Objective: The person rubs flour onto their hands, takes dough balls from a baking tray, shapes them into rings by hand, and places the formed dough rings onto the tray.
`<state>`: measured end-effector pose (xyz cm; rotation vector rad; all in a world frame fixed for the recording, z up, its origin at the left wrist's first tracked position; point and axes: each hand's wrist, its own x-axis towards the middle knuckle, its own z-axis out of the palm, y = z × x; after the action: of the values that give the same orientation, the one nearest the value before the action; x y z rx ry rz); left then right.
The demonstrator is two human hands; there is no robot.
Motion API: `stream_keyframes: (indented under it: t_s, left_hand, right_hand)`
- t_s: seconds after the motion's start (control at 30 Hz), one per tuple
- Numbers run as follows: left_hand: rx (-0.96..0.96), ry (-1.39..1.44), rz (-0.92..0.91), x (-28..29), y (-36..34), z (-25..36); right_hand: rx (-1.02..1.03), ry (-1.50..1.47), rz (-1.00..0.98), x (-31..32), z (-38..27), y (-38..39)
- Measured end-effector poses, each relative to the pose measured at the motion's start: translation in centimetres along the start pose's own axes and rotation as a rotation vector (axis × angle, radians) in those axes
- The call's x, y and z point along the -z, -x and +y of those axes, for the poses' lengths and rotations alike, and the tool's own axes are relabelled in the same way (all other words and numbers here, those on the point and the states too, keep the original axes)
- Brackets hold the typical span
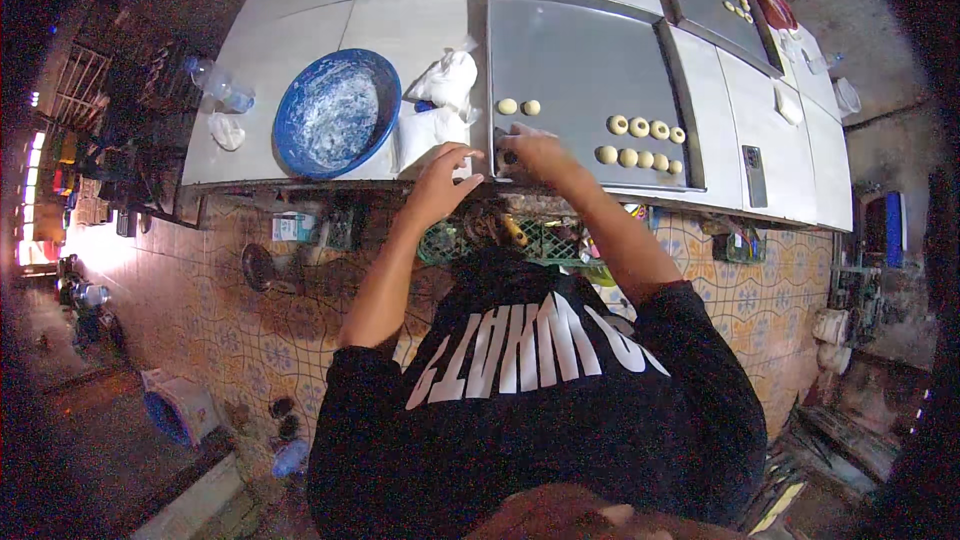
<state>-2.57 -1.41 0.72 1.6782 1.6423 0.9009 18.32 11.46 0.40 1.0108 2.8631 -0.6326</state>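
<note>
Counter (300, 0) first, then metal tray (575, 50), blue bowl (335, 112), dough balls (518, 107). Both hands sit together at the tray's near edge: right hand (530, 148) apparently pinching dough, left hand (440, 175) loosely open beside; a nudge might tip the tray

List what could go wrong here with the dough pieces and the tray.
The metal tray lies at the counter's front edge, where both hands work; a push might tip it. The blue bowl also sits near that edge. The dough rings lie close together and may stick.
</note>
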Motion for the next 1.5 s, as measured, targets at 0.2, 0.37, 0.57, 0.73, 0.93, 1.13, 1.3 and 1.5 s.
stream_keyframes:
  t_s: [0.2, 0.37, 0.57, 0.73, 0.93, 1.13, 1.3, 1.5]
  left_hand:
    - [-0.064, -0.051, 0.026, -0.5, 0.2, -0.5]
    - [0.013, -0.019, 0.001, -0.8, 0.5, -0.7]
    - [0.075, 0.100, 0.065, -1.0, 0.6, 0.5]
    - [0.098, 0.078, 0.140, -1.2, 0.0, 2.0]
    - [-0.023, 0.031, 0.134, -2.4, -2.2, 4.0]
    - [-0.124, 0.067, 0.016, -7.0, -5.6, 6.0]
    - [-0.161, -0.048, -0.084, -12.9, -8.9, 8.0]
    - [-0.157, -0.176, -0.112, -17.4, -11.2, 11.3]
  right_hand:
    - [0.025, -0.042, 0.023, -0.4, 0.2, 0.2]
    - [0.057, -0.056, 0.094, -1.1, 1.0, 0.0]
    - [-0.048, -0.103, 0.095, -0.9, 1.2, 0.9]
    - [-0.053, -0.202, 0.329, 1.5, 2.6, 3.9]
    - [-0.426, -0.384, 0.344, 3.9, 8.0, 11.0]
    - [-0.463, -0.426, 0.554, 3.6, 12.8, 17.2]
    - [-0.457, -0.596, 0.640, 2.8, 13.7, 20.5]
    - [-0.436, -0.782, 0.698, 3.0, 13.7, 23.3]
